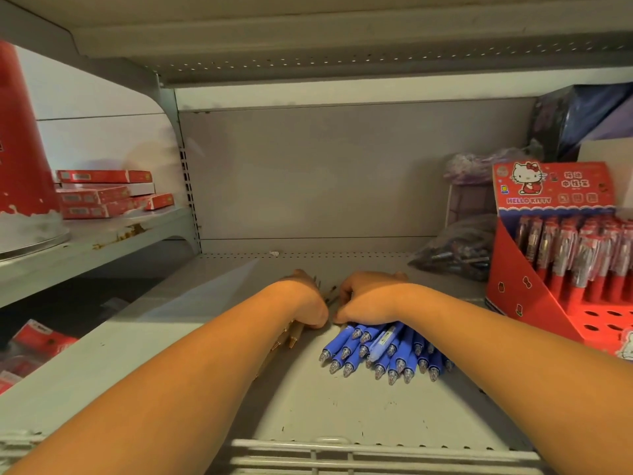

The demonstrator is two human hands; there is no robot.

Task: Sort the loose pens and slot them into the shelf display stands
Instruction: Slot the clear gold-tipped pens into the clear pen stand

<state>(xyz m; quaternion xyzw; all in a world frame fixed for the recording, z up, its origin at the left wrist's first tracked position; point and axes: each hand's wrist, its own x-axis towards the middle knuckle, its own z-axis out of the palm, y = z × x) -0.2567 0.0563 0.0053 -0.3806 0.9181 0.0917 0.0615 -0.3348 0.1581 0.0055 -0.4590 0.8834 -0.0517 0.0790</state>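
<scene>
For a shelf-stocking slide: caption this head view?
Left hand grips brownish pens, right hand rests on a pile of blue pens on the grey shelf, beside a red display stand.

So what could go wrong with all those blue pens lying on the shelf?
The heap of blue plastic pens under the right hand lies loose on the grey metal shelf, so some might roll toward the wire front rail. The tan pens in the left hand sit close beside them, so the two sorts could get mixed up. One paler blue pen already lies in the heap.
</scene>
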